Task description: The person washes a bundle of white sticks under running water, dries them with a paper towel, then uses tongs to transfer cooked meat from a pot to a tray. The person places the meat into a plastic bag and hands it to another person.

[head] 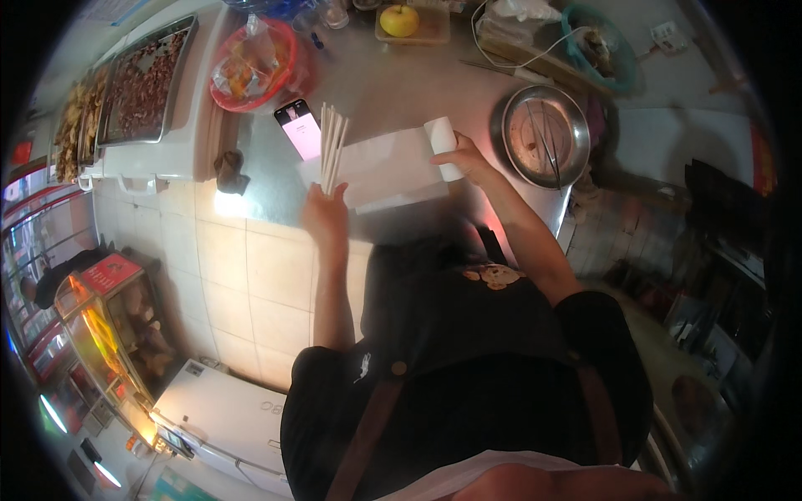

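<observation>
My left hand (326, 210) grips a bundle of several pale, thin sticks (334, 141), which stand up out of the fist. A wide strip of whitish sheet material (388, 166), paper or film, lies across the metal table (376, 81) and passes behind the sticks. At its right end my right hand (463, 156) is closed around a white roll (442, 147). Just left of the sticks, a smartphone (299, 130) with a lit pink-white screen lies on the table.
A red plastic basket (291, 56) holds bagged items. Left of it, metal trays (166, 119) of meat pieces sit on a white chest. A steel bowl (579, 113) with tongs stands at right. Beyond are a yellow apple (399, 21), a white cable (479, 44) and a teal basket (617, 75).
</observation>
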A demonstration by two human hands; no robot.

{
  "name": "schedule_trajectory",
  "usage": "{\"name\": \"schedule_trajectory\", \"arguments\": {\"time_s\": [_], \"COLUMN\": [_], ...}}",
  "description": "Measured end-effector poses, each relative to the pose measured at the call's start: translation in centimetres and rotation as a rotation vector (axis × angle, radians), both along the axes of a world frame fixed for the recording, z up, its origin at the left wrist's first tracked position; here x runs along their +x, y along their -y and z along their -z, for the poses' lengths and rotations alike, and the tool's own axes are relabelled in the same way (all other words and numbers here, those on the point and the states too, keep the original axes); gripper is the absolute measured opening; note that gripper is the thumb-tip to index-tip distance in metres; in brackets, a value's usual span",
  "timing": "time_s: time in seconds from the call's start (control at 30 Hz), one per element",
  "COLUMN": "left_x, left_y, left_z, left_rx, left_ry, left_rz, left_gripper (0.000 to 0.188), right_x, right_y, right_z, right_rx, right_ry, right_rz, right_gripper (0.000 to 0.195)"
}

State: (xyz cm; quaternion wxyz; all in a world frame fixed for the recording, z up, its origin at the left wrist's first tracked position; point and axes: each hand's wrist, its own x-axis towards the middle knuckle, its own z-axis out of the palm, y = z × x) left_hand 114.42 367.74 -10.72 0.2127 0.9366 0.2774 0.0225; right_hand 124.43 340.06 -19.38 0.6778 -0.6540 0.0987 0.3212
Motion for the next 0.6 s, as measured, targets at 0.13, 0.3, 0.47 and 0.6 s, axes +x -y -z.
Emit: {"name": "schedule_trajectory", "arguments": {"time_s": [0.13, 0.3, 0.47, 0.6], "left_x": [1.0, 6.1, 6.1, 6.0], "left_y": [5.0, 10.1, 9.7, 9.8], "left_z": [2.4, 6.3, 14.2, 13.8], "left_rx": [-0.364, -0.788, -0.515, -0.451], "left_ry": [0.144, -0.068, 0.042, -0.001], "left_rz": [0.049, -0.12, -0.098, -0.096], "left_gripper": [0.037, 0.036, 0.038, 0.038], "right_x": [0.3, 0.0, 0.7, 0.7], "right_y": [-1.4, -0.8, 0.4, -0.1], "right_z": [1.0, 3.0, 3.9, 4.9], "right_rx": [-0.129, -0.365, -0.621, -0.759], "right_ry": [0.089, 0.14, 0.35, 0.369], "right_rz": [0.039, 0.119, -0.016, 0.021], "right_gripper": [0.059, 0.057, 0.056, 0.06]}}
